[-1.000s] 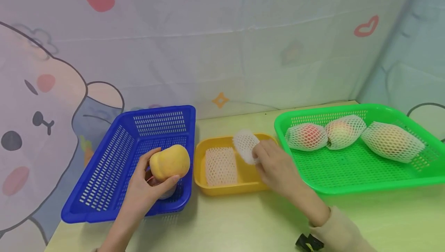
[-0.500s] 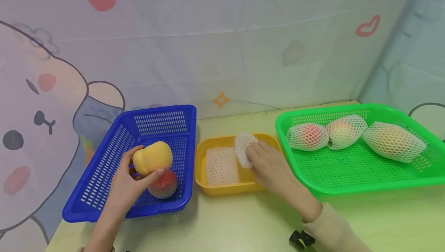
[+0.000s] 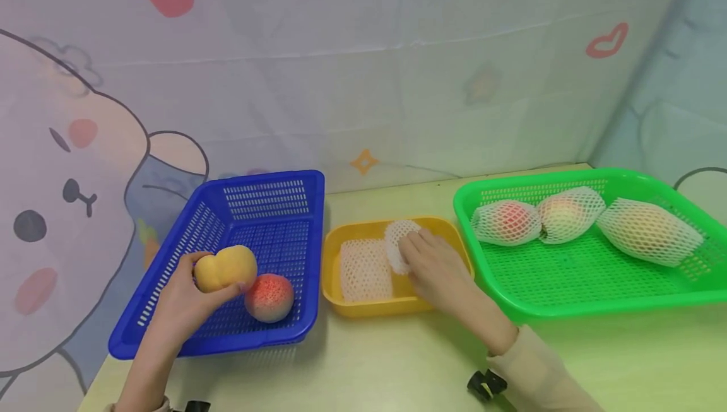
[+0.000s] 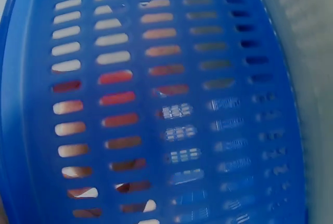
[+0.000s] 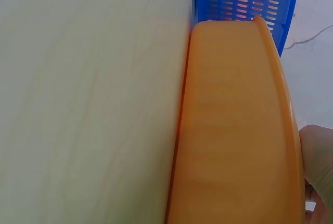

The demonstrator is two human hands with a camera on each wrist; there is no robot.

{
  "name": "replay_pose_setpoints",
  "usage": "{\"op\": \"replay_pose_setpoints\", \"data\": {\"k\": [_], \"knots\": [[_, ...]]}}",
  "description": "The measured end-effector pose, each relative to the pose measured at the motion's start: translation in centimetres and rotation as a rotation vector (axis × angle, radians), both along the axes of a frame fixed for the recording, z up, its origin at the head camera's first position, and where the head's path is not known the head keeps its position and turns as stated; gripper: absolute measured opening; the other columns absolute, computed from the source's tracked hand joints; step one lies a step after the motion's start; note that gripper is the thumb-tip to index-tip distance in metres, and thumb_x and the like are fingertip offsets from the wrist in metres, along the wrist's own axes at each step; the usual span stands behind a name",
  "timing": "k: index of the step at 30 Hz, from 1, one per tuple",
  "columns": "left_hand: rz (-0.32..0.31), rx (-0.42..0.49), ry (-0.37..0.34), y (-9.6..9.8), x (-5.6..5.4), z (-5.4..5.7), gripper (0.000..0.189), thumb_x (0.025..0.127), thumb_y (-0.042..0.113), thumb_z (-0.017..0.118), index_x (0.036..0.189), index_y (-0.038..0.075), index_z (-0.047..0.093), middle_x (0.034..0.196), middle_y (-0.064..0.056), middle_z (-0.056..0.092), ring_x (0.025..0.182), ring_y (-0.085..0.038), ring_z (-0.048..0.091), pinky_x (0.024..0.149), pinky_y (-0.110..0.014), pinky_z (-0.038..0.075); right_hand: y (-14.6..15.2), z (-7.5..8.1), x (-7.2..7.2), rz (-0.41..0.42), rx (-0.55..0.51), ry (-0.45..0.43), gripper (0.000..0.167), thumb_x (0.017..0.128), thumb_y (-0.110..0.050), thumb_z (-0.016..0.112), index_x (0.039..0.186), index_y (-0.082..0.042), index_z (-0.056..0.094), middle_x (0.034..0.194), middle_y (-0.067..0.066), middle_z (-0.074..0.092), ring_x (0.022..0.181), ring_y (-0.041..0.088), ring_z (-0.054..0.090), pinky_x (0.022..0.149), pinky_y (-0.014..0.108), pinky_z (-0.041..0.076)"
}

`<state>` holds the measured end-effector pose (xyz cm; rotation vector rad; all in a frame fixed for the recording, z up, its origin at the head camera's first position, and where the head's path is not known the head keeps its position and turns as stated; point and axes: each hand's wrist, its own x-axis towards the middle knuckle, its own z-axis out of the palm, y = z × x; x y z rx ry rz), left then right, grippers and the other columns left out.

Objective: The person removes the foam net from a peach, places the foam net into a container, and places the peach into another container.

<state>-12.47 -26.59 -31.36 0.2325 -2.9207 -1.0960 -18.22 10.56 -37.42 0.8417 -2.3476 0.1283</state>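
The yellow fruit (image 3: 226, 269) sits over the near part of the blue basket (image 3: 316, 235), clamped between the thumb and curled fingers of the left hand (image 3: 180, 298); whether it touches the basket cannot be told. It looks light to moderate in weight, probably firm yet easily bruised, so a broad grip round its rounded sides should suit it better than a fingertip squeeze. The foam net (image 3: 401, 240) in the yellow tray (image 3: 406, 286) is likely very light, limp and springy, best pinched by one edge, as the right hand (image 3: 434, 264) appears to do, its fingers together on the net's near side. Compared with half a second ago, the left hand and the yellow fruit are farther left and slightly lower, leaving the red fruit (image 3: 270, 299) more exposed; the right hand and its net barely differ.
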Motion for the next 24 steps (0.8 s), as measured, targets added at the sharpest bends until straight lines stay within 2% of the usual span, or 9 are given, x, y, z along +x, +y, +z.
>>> {"op": "replay_pose_setpoints", "data": {"k": [5, 10, 14, 17, 20, 22, 24], "knots": [[-0.022, -0.097, -0.007, -0.7, -0.2, -0.1, 0.101, 0.077, 0.050, 0.075, 0.139, -0.011, 0.024, 0.124, -0.030, 0.046, 0.099, -0.037, 0.055, 0.074, -0.042, 0.051, 0.1, -0.1, -0.3, 0.005, -0.028, -0.107, 0.029, 0.069, 0.008, 0.063, 0.082, -0.010, 0.045, 0.078, 0.001, 0.041, 0.071, 0.016, 0.034, 0.059, 0.021, 0.026], [0.000, -0.178, -0.053, -1.5, 0.0, 0.3, 0.104, 0.075, 0.058, 0.072, 0.139, -0.009, 0.025, 0.122, -0.028, 0.048, 0.095, -0.036, 0.056, 0.067, -0.040, 0.046, 0.3, -0.1, -0.3, 0.001, -0.077, -0.238, 0.031, 0.068, 0.007, 0.066, 0.082, -0.011, 0.046, 0.083, 0.001, 0.043, 0.073, 0.015, 0.036, 0.058, 0.021, 0.030], [0.008, -0.226, -0.088, -1.9, 0.0, 0.1, 0.108, 0.073, 0.061, 0.072, 0.139, -0.010, 0.026, 0.118, -0.027, 0.050, 0.091, -0.034, 0.056, 0.065, -0.039, 0.045, 0.3, 0.2, -0.2, -0.016, -0.098, -0.339, 0.029, 0.069, 0.002, 0.068, 0.082, -0.012, 0.047, 0.081, -0.001, 0.044, 0.073, 0.014, 0.037, 0.058, 0.020, 0.033], [-0.006, -0.245, -0.101, -2.2, -0.1, -0.1, 0.110, 0.072, 0.061, 0.073, 0.140, -0.010, 0.024, 0.118, -0.029, 0.051, 0.091, -0.036, 0.056, 0.065, -0.040, 0.046, 0.3, 0.4, -0.1, -0.049, -0.132, -0.444, 0.026, 0.074, -0.012, 0.072, 0.086, -0.012, 0.049, 0.081, -0.002, 0.048, 0.074, 0.014, 0.040, 0.059, 0.022, 0.035], [-0.032, -0.257, -0.105, -2.4, -0.3, -0.5, 0.112, 0.072, 0.062, 0.072, 0.142, -0.009, 0.022, 0.122, -0.032, 0.051, 0.095, -0.038, 0.057, 0.067, -0.043, 0.046, 0.3, 0.6, 0.1, -0.093, -0.157, -0.539, 0.037, 0.078, -0.039, 0.074, 0.094, -0.013, 0.053, 0.087, -0.001, 0.054, 0.075, 0.014, 0.045, 0.059, 0.023, 0.038], [-0.052, -0.260, -0.103, -2.4, -0.2, -0.7, 0.111, 0.073, 0.061, 0.072, 0.142, -0.009, 0.023, 0.122, -0.033, 0.052, 0.096, -0.038, 0.057, 0.068, -0.043, 0.047, 0.3, 0.5, 0.2, -0.110, -0.156, -0.574, 0.046, 0.080, -0.054, 0.069, 0.098, -0.014, 0.057, 0.092, -0.001, 0.058, 0.077, 0.013, 0.049, 0.060, 0.024, 0.041], [-0.068, -0.259, -0.104, -2.5, -0.2, -0.8, 0.107, 0.074, 0.061, 0.072, 0.141, -0.009, 0.025, 0.120, -0.031, 0.054, 0.093, -0.035, 0.057, 0.066, -0.040, 0.047, 0.3, 0.5, 0.3, -0.111, -0.152, -0.597, 0.048, 0.084, -0.060, 0.061, 0.101, -0.016, 0.060, 0.097, -0.001, 0.061, 0.080, 0.013, 0.052, 0.062, 0.025, 0.043]]}}
